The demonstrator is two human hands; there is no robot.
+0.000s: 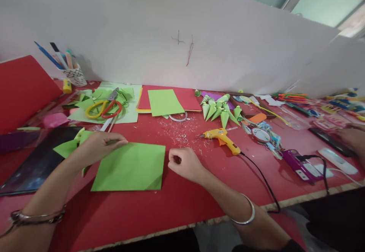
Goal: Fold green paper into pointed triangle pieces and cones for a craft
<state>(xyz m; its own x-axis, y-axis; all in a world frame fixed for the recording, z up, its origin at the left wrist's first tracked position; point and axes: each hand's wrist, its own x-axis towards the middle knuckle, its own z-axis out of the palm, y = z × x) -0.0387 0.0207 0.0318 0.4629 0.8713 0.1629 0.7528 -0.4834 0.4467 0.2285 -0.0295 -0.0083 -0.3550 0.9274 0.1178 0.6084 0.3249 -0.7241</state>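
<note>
A light green sheet of paper (131, 168) lies flat on the red table in front of me. My left hand (99, 145) is closed, thumb and fingers pinching at the sheet's upper left edge. Just off the right edge of the sheet rests my right hand (185, 163), loosely curled into a fist with nothing visible in it. Folded green paper pieces (67, 148) lie beside and partly behind my left hand. A yellow hot glue gun (224, 138) lies to the right of my right hand, its nozzle pointing left.
Scissors (104, 109) lie on green scraps at the back left, near a pen cup (74, 76). Green paper cones (224, 111) are grouped at the back. A purple power strip (302, 166) with cables lies right, by another person's hand (352, 137). A dark tablet-like slab (34, 168) lies left.
</note>
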